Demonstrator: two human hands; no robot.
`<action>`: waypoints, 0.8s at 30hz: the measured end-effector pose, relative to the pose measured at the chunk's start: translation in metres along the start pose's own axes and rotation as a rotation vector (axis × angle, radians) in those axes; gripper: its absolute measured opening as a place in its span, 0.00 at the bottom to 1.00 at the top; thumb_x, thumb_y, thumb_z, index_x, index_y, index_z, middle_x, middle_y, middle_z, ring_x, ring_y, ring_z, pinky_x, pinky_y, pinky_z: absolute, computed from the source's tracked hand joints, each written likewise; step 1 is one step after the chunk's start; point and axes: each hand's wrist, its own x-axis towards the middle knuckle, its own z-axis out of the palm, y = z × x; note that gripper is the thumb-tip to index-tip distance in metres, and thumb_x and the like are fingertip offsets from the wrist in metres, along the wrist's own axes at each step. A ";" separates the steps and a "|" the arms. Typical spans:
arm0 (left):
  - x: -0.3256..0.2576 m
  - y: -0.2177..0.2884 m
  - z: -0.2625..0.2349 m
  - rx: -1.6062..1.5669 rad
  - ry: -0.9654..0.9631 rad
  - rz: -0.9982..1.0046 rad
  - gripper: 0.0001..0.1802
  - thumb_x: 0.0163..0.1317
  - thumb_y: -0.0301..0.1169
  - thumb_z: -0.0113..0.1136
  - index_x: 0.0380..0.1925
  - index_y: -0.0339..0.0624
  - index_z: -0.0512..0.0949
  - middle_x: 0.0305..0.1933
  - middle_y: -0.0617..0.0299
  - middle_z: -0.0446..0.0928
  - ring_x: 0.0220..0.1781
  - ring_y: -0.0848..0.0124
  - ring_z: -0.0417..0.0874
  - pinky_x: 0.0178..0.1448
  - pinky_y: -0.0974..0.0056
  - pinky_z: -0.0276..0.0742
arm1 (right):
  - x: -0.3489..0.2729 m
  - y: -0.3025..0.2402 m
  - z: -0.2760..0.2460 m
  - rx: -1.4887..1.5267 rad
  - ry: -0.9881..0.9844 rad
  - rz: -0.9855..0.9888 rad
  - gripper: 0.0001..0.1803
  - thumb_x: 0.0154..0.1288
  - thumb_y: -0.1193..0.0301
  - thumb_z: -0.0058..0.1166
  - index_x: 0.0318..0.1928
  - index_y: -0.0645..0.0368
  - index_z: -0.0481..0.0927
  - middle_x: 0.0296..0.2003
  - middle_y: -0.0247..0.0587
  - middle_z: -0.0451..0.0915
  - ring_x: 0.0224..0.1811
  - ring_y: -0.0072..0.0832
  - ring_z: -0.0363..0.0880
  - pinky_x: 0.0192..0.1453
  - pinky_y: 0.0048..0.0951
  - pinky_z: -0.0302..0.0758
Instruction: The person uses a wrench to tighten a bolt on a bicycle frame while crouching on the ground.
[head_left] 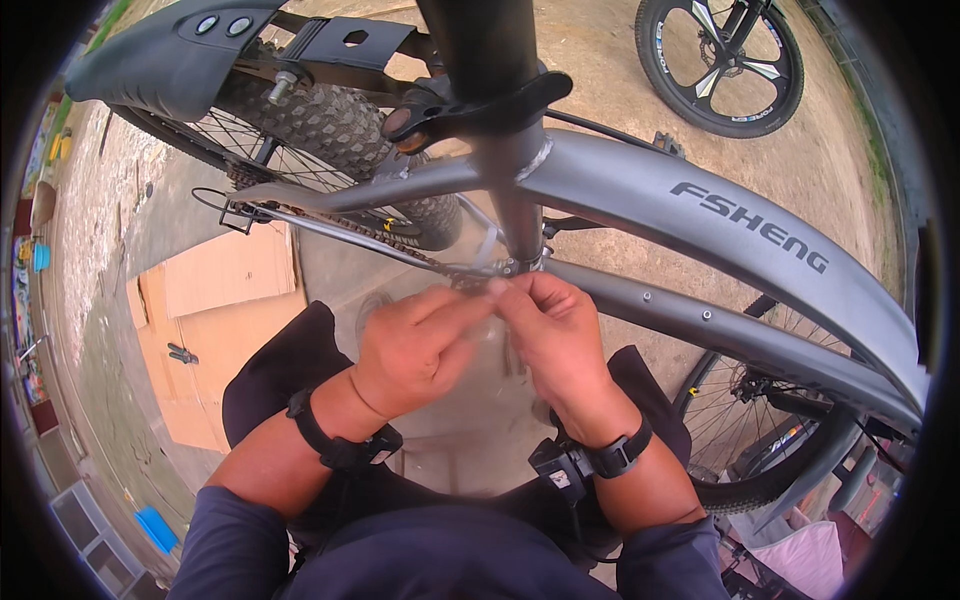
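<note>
My left hand (pixel 415 345) and right hand (pixel 550 335) are pinched together on a small part I cannot make out, under the grey bike frame (pixel 640 190). It could slip and drop; the chain (pixel 350 225) might nip fingers.

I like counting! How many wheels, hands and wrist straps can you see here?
Spoked bicycle wheels with black tyres: 3 (knobby rear wheel, lower right wheel, separate wheel at top right)
Bare hands: 2 (left hand, right hand)
Black wrist straps: 2 (left strap, right strap)
Total: 7
</note>
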 end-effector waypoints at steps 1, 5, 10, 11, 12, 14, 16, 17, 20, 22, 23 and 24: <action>-0.001 -0.001 0.000 -0.048 0.029 -0.052 0.13 0.55 0.17 0.63 0.42 0.35 0.82 0.32 0.56 0.80 0.28 0.65 0.82 0.32 0.66 0.76 | 0.000 0.002 0.000 -0.041 0.008 -0.028 0.12 0.70 0.68 0.62 0.34 0.66 0.84 0.27 0.30 0.82 0.31 0.14 0.72 0.36 0.22 0.71; -0.004 -0.012 0.006 -0.221 0.046 -0.324 0.08 0.67 0.21 0.58 0.45 0.33 0.81 0.32 0.61 0.81 0.29 0.76 0.79 0.34 0.70 0.75 | -0.002 0.002 0.000 -0.205 0.009 -0.169 0.10 0.68 0.70 0.62 0.32 0.64 0.82 0.26 0.37 0.82 0.28 0.22 0.76 0.34 0.27 0.72; 0.017 -0.001 0.012 -0.729 0.031 -0.725 0.09 0.73 0.28 0.57 0.48 0.36 0.80 0.33 0.68 0.80 0.27 0.84 0.73 0.32 0.74 0.69 | 0.000 -0.001 0.003 -0.668 0.126 -0.588 0.08 0.62 0.71 0.60 0.29 0.61 0.79 0.26 0.50 0.78 0.29 0.48 0.78 0.33 0.42 0.75; 0.019 -0.003 0.014 -0.725 0.016 -0.731 0.09 0.74 0.29 0.58 0.49 0.36 0.80 0.32 0.69 0.79 0.27 0.84 0.72 0.31 0.75 0.68 | 0.000 -0.002 0.004 -0.719 0.142 -0.646 0.07 0.61 0.70 0.60 0.28 0.60 0.79 0.26 0.52 0.77 0.30 0.52 0.78 0.33 0.44 0.75; 0.021 -0.006 0.015 -0.720 0.002 -0.736 0.10 0.74 0.29 0.58 0.49 0.37 0.80 0.32 0.69 0.79 0.26 0.84 0.70 0.30 0.75 0.67 | 0.000 -0.003 0.004 -0.764 0.147 -0.662 0.08 0.61 0.70 0.60 0.28 0.59 0.78 0.26 0.51 0.78 0.30 0.51 0.78 0.33 0.45 0.75; 0.023 -0.010 0.018 -0.738 0.003 -0.774 0.09 0.73 0.29 0.58 0.48 0.37 0.80 0.31 0.70 0.78 0.26 0.84 0.70 0.30 0.75 0.67 | 0.000 -0.003 0.005 -0.853 0.160 -0.695 0.08 0.60 0.69 0.60 0.28 0.58 0.78 0.26 0.48 0.78 0.30 0.50 0.79 0.32 0.46 0.75; 0.023 -0.014 0.022 -0.770 0.009 -0.792 0.08 0.73 0.29 0.58 0.47 0.37 0.80 0.30 0.70 0.77 0.26 0.83 0.70 0.30 0.75 0.67 | -0.001 -0.005 0.007 -0.903 0.172 -0.723 0.07 0.60 0.69 0.60 0.28 0.57 0.78 0.25 0.47 0.78 0.29 0.49 0.79 0.31 0.46 0.75; 0.022 -0.016 0.024 -0.794 0.016 -0.791 0.08 0.73 0.29 0.58 0.46 0.38 0.80 0.29 0.71 0.76 0.26 0.83 0.70 0.30 0.75 0.67 | -0.001 -0.005 0.007 -0.929 0.178 -0.736 0.07 0.59 0.69 0.60 0.27 0.56 0.78 0.25 0.46 0.78 0.29 0.49 0.80 0.31 0.46 0.75; 0.023 -0.016 0.026 -0.872 0.026 -0.818 0.06 0.73 0.28 0.58 0.45 0.38 0.80 0.29 0.70 0.76 0.25 0.83 0.69 0.30 0.75 0.67 | 0.000 -0.004 0.007 -1.015 0.179 -0.771 0.06 0.59 0.69 0.60 0.28 0.55 0.78 0.25 0.44 0.78 0.27 0.48 0.80 0.30 0.46 0.75; 0.023 -0.016 0.027 -0.913 0.031 -0.840 0.06 0.73 0.28 0.58 0.44 0.38 0.80 0.30 0.70 0.76 0.25 0.82 0.69 0.30 0.74 0.67 | 0.001 -0.006 0.007 -1.035 0.173 -0.775 0.06 0.58 0.68 0.60 0.28 0.54 0.78 0.25 0.43 0.78 0.27 0.47 0.80 0.29 0.46 0.76; 0.024 -0.017 0.028 -0.926 0.034 -0.847 0.06 0.73 0.28 0.58 0.44 0.38 0.80 0.30 0.70 0.76 0.25 0.82 0.69 0.30 0.74 0.67 | 0.001 -0.007 0.007 -1.046 0.170 -0.777 0.05 0.58 0.68 0.60 0.28 0.53 0.78 0.25 0.43 0.78 0.27 0.47 0.80 0.29 0.46 0.76; 0.024 -0.017 0.028 -0.940 0.037 -0.855 0.05 0.73 0.27 0.58 0.44 0.39 0.80 0.30 0.70 0.76 0.25 0.82 0.69 0.30 0.74 0.67 | 0.001 -0.007 0.007 -1.057 0.168 -0.769 0.05 0.58 0.68 0.60 0.28 0.53 0.78 0.25 0.43 0.78 0.27 0.47 0.80 0.29 0.46 0.76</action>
